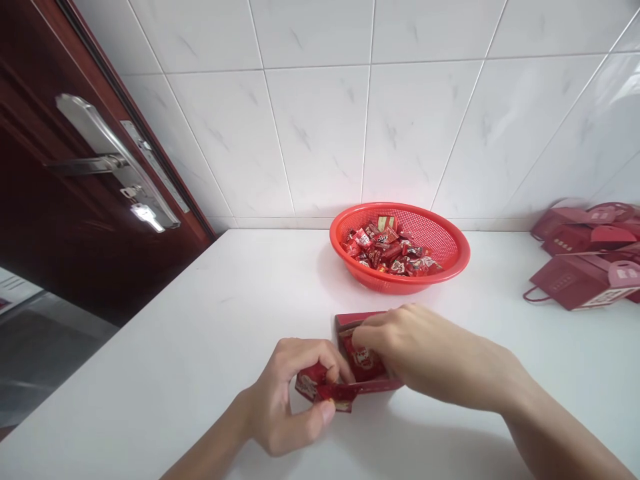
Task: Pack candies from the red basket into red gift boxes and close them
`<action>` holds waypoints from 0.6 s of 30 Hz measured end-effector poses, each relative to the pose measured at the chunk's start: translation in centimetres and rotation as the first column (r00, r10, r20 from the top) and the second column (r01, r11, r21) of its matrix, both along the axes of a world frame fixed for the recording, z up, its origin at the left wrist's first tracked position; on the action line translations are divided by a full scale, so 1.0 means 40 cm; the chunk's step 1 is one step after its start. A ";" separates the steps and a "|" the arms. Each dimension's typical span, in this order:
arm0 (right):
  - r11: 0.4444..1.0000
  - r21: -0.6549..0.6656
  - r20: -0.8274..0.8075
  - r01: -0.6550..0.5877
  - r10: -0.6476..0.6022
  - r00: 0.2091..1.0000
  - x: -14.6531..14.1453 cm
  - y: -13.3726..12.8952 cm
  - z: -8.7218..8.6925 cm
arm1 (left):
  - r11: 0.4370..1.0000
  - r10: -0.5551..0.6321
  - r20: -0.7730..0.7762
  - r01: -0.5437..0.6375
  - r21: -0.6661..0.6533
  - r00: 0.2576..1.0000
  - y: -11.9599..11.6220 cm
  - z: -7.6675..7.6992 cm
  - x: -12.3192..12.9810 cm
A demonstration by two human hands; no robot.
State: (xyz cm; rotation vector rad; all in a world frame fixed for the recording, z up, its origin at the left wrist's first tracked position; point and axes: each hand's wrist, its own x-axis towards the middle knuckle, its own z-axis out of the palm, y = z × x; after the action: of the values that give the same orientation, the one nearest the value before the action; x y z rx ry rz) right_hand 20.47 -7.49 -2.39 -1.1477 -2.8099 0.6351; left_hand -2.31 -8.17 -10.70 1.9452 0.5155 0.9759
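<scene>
A small red box (373,385) stands on the white table, its top side uncovered, with red wrapped packets (364,359) inside. At its left end, my left hand (300,393) is curled around red wrapped candies (309,381), its fingertips at the box's rim. My right hand (430,353) reaches over the right side of the box. Its fingers are bent down inside against the packets, and the fingertips are partly hidden. Behind the box sits a red plastic basket (453,257) holding several red wrapped candies (393,252).
Several dark red gift boxes with handles (575,280) lie at the right by the wall. A white tiled wall (320,133) rises behind the table (200,333). At the left is a dark red door (45,220) with a metal handle and keys.
</scene>
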 end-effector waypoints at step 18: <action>0.993 -0.117 -0.133 -0.025 0.009 0.991 0.011 0.018 0.022 | 0.985 0.036 0.083 -0.021 -0.172 0.996 0.000 -0.001 0.006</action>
State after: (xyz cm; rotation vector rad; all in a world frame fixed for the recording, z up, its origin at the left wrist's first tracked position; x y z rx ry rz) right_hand 20.91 -6.78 -1.52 -1.0574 -2.7055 0.8563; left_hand -2.06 -8.16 -10.74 1.7393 0.5609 0.9955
